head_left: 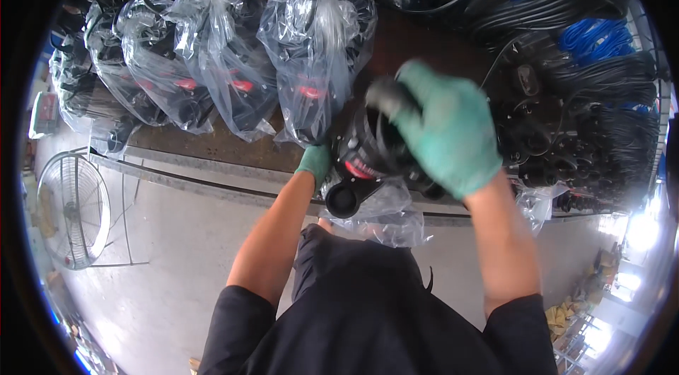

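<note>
A black device (pixel 368 156) with a red label stands in front of me at the table's edge, a round black end piece (pixel 343 200) sticking out toward me. My right hand (pixel 453 127), in a green glove, is blurred by motion; its fingers curl over a dark rounded part at the device's top. Low on the device's left side is my left hand (pixel 316 163), also gloved, its fingers mostly hidden. A clear plastic bag (pixel 396 219) hangs below the device, over the table edge. Just beyond my left hand stands a similar device in a clear bag (pixel 311 57).
Several more bagged devices (pixel 233 71) line the table to the left. Coiled black cables (pixel 559 7) and blue cables (pixel 598 39) lie at the far right, with more black devices (pixel 552 135) nearer. A metal rail (pixel 191 180) edges the table; a floor fan (pixel 74 209) stands at left.
</note>
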The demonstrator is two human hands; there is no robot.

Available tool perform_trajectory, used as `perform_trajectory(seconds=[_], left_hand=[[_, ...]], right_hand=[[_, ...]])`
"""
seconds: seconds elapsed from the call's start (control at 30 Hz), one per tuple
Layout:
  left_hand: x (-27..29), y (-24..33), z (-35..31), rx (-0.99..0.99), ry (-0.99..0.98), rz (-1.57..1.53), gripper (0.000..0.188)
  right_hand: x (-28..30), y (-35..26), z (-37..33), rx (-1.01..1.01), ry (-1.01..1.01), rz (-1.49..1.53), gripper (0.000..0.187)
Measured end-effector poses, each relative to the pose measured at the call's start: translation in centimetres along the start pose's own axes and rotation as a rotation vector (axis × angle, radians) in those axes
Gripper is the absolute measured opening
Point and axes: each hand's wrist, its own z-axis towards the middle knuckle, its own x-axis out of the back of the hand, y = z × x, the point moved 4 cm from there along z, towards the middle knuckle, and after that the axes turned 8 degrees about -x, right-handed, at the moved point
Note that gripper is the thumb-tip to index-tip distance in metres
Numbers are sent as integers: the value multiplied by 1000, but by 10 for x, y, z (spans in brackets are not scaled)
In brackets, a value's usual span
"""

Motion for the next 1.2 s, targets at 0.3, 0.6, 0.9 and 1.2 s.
perform_trajectory(seconds=[0.3, 0.6, 0.9, 1.2], left_hand=[[63, 63, -108, 183, -69, -498, 21], [95, 87, -83, 602, 384, -1303, 20], [51, 19, -53, 592, 585, -1165, 20], [80, 49, -65, 633, 419, -1728, 18]], right_hand=[[10, 13, -55, -158, -32, 247, 35], [-5, -10, -55, -2, 142, 246, 35], [27, 30, -126, 212, -187, 500, 28], [34, 66, -170, 522, -192, 634, 28]])
